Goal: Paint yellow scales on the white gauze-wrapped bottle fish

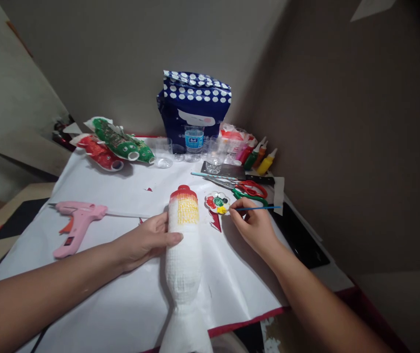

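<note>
My left hand (151, 240) is wrapped round the side of a white, gauze-covered bottle (183, 260), its thumb across the front. Red paint covers the bottle's capped far end, with a patch of yellow below it; the rest is white and narrows before flaring near me. In my right hand (252, 223) a thin blue paintbrush (259, 208) is pinched between the fingers. The brush's tip is at the yellow paint of a small flower-shaped palette (217, 202), which also holds red, green and black. A red scrap (215, 221) lies just below the palette.
A pink glue gun (79, 223) lies at left. Green (121, 142) and red (101, 153) painted fish shapes sit behind it. Clear cups, a blue bag (197, 108) and paint bottles (267, 162) line the back. Scissors (250, 189) and a knife (265, 179) lie right of the palette.
</note>
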`<state>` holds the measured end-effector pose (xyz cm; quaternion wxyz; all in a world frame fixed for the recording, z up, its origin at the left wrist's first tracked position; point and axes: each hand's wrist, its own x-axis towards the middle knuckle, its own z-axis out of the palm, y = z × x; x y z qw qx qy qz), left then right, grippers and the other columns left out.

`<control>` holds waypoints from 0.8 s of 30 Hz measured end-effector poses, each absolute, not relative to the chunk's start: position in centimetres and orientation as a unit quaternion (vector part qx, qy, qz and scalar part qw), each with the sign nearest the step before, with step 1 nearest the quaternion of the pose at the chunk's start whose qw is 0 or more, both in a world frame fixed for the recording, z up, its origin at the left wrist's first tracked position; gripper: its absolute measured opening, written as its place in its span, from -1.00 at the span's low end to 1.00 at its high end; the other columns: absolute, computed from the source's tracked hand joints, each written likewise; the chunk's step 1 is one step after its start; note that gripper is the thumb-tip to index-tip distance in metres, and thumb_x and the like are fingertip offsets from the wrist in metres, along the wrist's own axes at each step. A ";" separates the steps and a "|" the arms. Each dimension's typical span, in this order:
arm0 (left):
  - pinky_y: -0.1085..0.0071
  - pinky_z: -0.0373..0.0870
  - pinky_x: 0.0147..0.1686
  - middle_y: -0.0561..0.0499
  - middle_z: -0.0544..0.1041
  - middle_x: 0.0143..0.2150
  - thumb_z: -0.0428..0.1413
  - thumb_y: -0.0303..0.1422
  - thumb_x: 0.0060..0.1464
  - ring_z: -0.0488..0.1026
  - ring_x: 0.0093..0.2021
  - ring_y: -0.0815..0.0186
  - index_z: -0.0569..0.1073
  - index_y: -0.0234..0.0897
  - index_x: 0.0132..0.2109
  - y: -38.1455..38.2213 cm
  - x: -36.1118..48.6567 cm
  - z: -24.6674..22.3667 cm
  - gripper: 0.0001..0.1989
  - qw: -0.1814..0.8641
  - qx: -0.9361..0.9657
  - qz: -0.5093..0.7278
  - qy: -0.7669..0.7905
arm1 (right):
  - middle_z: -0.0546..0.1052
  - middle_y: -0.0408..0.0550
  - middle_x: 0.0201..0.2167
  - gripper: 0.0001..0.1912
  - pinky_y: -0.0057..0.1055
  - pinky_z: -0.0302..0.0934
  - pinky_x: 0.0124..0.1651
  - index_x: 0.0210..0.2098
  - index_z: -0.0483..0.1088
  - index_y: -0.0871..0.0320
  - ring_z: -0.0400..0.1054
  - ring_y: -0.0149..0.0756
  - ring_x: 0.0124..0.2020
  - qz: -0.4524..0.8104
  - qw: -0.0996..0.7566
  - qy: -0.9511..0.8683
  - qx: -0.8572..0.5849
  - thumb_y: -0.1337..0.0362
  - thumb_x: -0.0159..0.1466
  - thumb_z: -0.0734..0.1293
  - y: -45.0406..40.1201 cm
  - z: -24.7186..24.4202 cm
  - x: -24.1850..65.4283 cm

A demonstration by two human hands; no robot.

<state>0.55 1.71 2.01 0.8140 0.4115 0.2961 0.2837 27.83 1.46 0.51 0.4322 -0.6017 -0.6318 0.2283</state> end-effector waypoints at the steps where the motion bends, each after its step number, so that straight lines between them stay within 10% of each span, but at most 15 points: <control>1: 0.09 0.36 0.23 -0.29 0.44 0.28 0.39 -0.39 0.00 0.39 0.27 -0.09 0.38 -0.33 0.21 1.8 0.5 2.0 -0.36 0.816 0.410 0.282 0.292 | 0.46 -0.18 -0.51 -0.91 -0.42 0.08 -0.48 -0.41 0.39 0.09 0.29 -0.34 -0.54 0.231 0.440 -0.627 -0.600 0.25 0.22 0.32 1.4 0.7 27.8; 24: 0.25 0.50 0.06 -0.30 0.47 0.25 0.41 -0.46 -0.08 0.47 0.20 -0.08 0.31 -0.33 0.27 2.3 0.2 1.8 -0.23 0.836 0.386 0.275 0.277 | 0.55 -0.18 -0.41 -0.90 -0.37 0.46 -0.21 -0.34 0.40 0.07 0.59 -0.27 -0.28 0.374 0.621 -0.497 -0.476 0.28 0.32 0.39 -4.1 2.4 20.9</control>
